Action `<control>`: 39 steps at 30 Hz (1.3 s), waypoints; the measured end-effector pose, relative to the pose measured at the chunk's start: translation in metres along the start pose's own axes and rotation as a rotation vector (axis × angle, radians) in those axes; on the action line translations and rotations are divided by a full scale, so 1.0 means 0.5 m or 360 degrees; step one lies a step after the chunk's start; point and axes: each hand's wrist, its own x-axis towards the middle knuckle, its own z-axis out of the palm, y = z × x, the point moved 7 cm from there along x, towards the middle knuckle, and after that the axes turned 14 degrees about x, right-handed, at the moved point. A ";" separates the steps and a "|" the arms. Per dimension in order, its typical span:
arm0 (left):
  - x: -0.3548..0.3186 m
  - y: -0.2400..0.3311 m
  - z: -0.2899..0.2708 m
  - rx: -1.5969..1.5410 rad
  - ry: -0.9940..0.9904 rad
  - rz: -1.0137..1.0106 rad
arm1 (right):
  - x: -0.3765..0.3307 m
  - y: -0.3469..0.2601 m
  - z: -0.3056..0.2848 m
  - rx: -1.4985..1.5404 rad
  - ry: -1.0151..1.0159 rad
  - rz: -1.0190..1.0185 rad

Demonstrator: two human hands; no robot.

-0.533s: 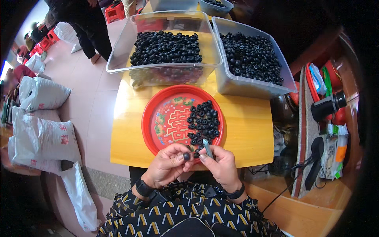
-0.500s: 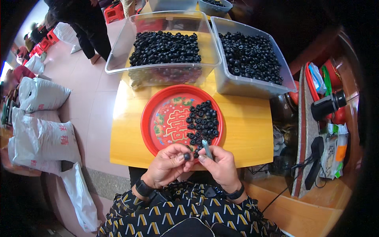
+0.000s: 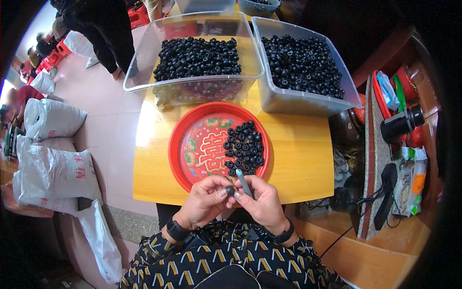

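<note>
Between thumb and fingers, my left hand [image 3: 206,200] pinches a small round black part [image 3: 230,191]. A slim grey-blue tool [image 3: 243,183] stands up from my right hand [image 3: 262,202], its lower end hidden in the grip; its exact kind I cannot make out. The right fingertips are right beside the black part, apparently touching it. Both hands are over the near rim of a round red tray [image 3: 179,169]. Several loose black ring-like parts [image 3: 246,147] with holes lie in the tray's right half.
Two clear plastic bins, one at left [image 3: 132,82] and one at right [image 3: 308,103], hold heaps of black parts on the yellow table [image 3: 303,159]. White sacks [image 3: 60,176] stand on the floor at left. A shelf with a black cylinder [image 3: 402,126] and cables is at right.
My right hand has moved left, bringing its fingertips and the tool close to the black part in my left hand. The view has shifted slightly.
</note>
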 end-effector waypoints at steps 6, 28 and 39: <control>0.007 0.000 -0.004 -0.0054 0.0041 0.0093 | -0.008 -0.002 -0.024 -0.0275 0.0111 -0.0065; -0.016 0.004 -0.019 -0.0059 -0.0056 0.0131 | 0.016 0.003 0.029 -0.0134 -0.0055 0.0048; -0.007 -0.002 -0.026 -0.0326 -0.0122 0.0100 | -0.003 -0.044 0.012 -0.1042 0.0003 -0.0424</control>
